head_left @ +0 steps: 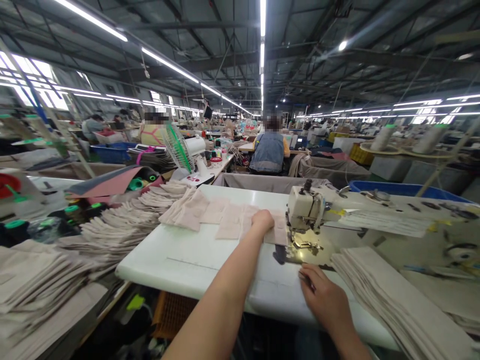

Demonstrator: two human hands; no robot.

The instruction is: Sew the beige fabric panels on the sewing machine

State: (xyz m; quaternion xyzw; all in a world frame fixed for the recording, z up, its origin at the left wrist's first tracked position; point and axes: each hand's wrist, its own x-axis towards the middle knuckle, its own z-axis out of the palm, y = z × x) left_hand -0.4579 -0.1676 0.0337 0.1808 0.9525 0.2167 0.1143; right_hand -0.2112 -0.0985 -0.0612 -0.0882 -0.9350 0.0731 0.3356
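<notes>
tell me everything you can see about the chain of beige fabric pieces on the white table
The chain of fabric pieces is pale beige cloth, flat rectangular cuts lying one after another across the white table, from the heaps at the left to the sewing machine. The left hand presses on the end piece beside the machine's needle; the pieces look slightly rumpled.

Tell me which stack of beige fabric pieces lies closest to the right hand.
The neat stack just right of the right hand, at the table's near right edge. The other piles lie far off on the left.

no readable text, labels, brands or numbers anywhere
</notes>
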